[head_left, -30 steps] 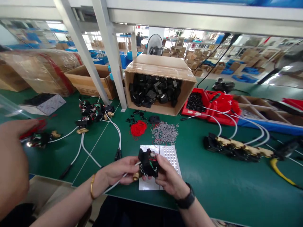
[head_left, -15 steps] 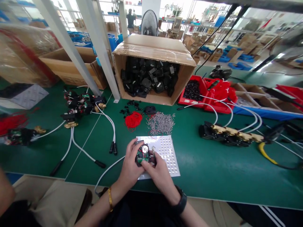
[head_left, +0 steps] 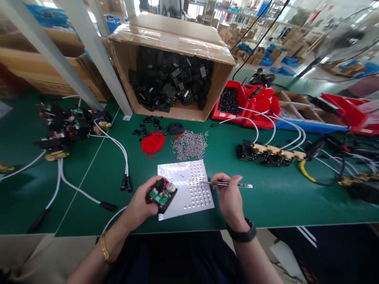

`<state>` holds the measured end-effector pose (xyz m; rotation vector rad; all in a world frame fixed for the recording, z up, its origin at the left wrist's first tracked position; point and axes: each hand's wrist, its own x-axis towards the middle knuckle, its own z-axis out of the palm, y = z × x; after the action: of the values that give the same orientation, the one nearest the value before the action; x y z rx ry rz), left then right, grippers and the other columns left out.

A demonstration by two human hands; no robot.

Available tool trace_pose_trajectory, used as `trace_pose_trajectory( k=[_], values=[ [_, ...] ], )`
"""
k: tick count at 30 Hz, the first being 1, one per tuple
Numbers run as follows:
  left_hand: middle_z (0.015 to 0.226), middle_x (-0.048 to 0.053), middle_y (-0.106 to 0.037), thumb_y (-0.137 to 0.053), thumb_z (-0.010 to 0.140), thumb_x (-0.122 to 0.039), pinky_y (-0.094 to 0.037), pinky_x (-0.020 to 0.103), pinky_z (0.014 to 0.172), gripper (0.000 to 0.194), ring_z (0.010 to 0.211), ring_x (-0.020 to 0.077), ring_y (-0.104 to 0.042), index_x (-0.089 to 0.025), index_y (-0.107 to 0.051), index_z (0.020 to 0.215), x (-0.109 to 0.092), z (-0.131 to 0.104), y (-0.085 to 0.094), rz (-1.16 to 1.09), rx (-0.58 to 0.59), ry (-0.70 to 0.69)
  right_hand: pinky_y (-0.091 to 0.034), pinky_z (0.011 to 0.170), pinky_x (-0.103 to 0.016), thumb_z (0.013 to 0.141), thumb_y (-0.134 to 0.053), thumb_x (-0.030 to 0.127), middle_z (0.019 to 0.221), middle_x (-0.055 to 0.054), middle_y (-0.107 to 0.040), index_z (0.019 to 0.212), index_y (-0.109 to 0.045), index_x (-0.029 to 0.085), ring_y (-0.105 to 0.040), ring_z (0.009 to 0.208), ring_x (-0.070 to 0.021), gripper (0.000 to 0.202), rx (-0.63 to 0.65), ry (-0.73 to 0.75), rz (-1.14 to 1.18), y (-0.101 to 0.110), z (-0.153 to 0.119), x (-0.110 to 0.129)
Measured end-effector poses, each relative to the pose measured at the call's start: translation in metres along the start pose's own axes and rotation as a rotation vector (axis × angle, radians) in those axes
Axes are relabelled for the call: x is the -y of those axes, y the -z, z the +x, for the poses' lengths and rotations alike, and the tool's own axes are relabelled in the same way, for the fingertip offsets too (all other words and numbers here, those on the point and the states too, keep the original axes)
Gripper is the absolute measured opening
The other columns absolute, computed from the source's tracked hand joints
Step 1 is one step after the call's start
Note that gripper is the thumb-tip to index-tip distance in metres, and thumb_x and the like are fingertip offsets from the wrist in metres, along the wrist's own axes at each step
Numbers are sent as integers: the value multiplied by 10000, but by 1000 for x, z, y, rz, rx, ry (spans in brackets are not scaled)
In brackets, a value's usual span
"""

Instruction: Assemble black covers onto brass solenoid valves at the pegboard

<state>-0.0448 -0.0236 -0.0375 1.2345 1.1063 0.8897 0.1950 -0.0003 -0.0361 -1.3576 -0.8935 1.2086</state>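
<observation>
the left hand (head_left: 142, 203) has its grip closed on the edge of an open black housing (head_left: 170, 205) with a green circuit board (head_left: 159, 197) and red wires inside; fingers and thumb press its left side, so most of the housing sits to the right of the grip, above the left part of a white sheet (head_left: 174, 173). the right hand (head_left: 231, 199) grips a pair of metal tweezers (head_left: 227, 184) between thumb and fingers, the tips pointing left over the rows of small silver domes (head_left: 199, 189) on the sheet's right part (whether they touch one, i cannot tell).

just beyond the sheet on the green worktop (head_left: 266, 197) lie a pile of screws (head_left: 191, 145) and, to its left, a tangle of red wire (head_left: 153, 142), with a black cover (head_left: 175, 128) behind them. farther off, a cardboard box (head_left: 171, 37) lies on its side, full of black housings (head_left: 174, 85). at the right is a row of brass fittings (head_left: 272, 152) with white cables; at the left, a cluster of wired assemblies (head_left: 66, 122).
</observation>
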Motion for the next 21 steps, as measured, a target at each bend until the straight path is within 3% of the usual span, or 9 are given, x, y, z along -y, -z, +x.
trace_pose_trajectory(
  k=[3,7,11,14,21],
  values=[
    [1139,116,-533,-653,489,-733,-436,371,871,743,992,296,-534,-169,-598,969,-16,10,-7,284,291,-45,-314,354,-192,824,-274,714,462,9,-481,647,-578,163,-403,377,-88,654,32,-159,61,3,8,-11],
    [1404,139,-374,-705,551,-626,-347,411,1007,651,1239,344,-399,-177,-613,1014,-15,27,-21,449,452,-84,-496,526,-237,696,-676,548,637,-36,-657,795,-584,155,-621,563,-150,415,151,-187,34,-10,13,-27],
    [1464,121,-287,-682,615,-597,-295,405,1056,807,1312,319,-324,-191,-473,1280,-10,34,-19,455,511,-50,-539,587,-296,716,-702,425,648,-45,-670,821,-586,147,-651,591,-185,319,66,-108,-79,-15,14,-38],
    [1477,114,-244,-688,623,-579,-292,408,1058,844,1313,322,-321,-198,-421,1328,-10,37,-16,451,522,-27,-545,588,-307,758,-658,422,658,-58,-675,822,-589,147,-655,592,-193,291,-5,-72,-141,-15,12,-42],
    [1473,111,-243,-678,660,-544,-324,418,1036,788,1280,322,-378,-199,-430,1324,-9,41,-17,440,510,-34,-547,591,-302,756,-655,443,660,-62,-684,785,-594,159,-661,606,-198,292,91,-78,-174,-11,15,-38]
  ],
)
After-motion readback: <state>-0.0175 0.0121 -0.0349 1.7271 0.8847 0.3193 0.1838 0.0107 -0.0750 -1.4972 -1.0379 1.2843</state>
